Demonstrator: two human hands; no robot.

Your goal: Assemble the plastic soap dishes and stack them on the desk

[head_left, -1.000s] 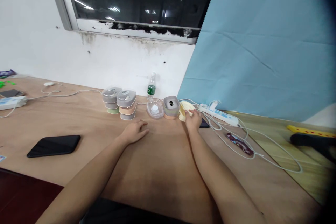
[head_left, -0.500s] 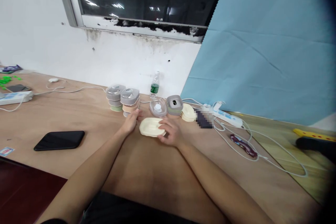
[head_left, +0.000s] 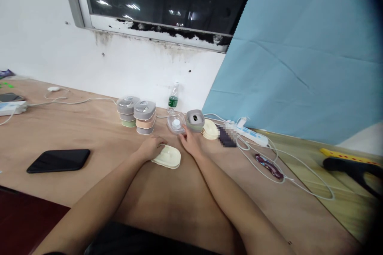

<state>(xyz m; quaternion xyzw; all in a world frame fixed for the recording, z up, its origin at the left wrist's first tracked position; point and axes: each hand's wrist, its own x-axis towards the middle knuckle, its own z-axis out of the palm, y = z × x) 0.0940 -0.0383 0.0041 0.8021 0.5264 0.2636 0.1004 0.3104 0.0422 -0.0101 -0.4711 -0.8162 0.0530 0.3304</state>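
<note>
A shallow cream oval dish (head_left: 168, 156) with a rounded rim lies low over the table in front of me. My left hand (head_left: 152, 148) has its fingers closed on the dish's left edge. My right hand (head_left: 190, 142) reaches past the dish, fingers stretched apart, at the near right edge of a clear plastic lid (head_left: 174, 128) with a white round piece in its middle. Whether its fingertips touch the lid I cannot tell. Just behind that hand sits a grey square container (head_left: 194, 116) with a dark slot, beside a stack of cream dishes (head_left: 211, 130).
Two stacks of lidded boxes, a left stack (head_left: 128, 107) and a right stack (head_left: 145, 113), stand left of the lid. A water bottle (head_left: 172, 99) is by the wall. A black phone (head_left: 59, 161) lies left; a power strip (head_left: 253, 135) and white cables lie right.
The cream dish has passed from my right hand to my left. My right hand has let go and moved up to the clear lid. The view has shifted slightly.
</note>
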